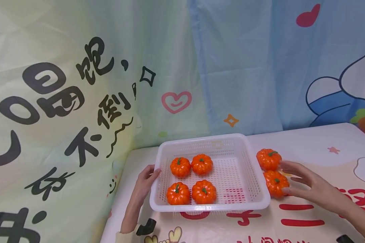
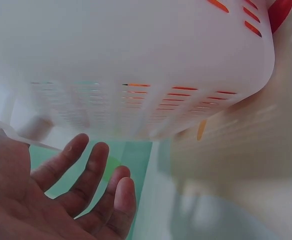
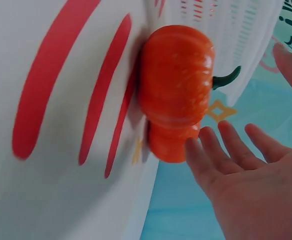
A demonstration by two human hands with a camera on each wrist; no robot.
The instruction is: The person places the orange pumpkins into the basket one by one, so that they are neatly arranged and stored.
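Note:
A white plastic basket (image 1: 231, 207) with slotted sides holds several small orange pumpkins (image 1: 202, 164) with green stems. My left hand (image 1: 146, 179) holds its left rim, the thumb over the edge. In the left wrist view the other fingers (image 2: 93, 170) spread loosely outside the basket wall (image 2: 136, 45). Two more pumpkins stand beside the basket's right wall, a back one (image 1: 269, 159) and a front one (image 1: 276, 184). My right hand (image 1: 307, 184) reaches to them from the right, its fingers loosely bent and apart, fingertips right at their sides.
A pale tablecloth (image 1: 316, 162) with red printed lettering covers the table. Behind it hangs a printed curtain (image 1: 237, 74) in blue and green, close to the basket's far edge. Along the left, the curtain carries large black characters.

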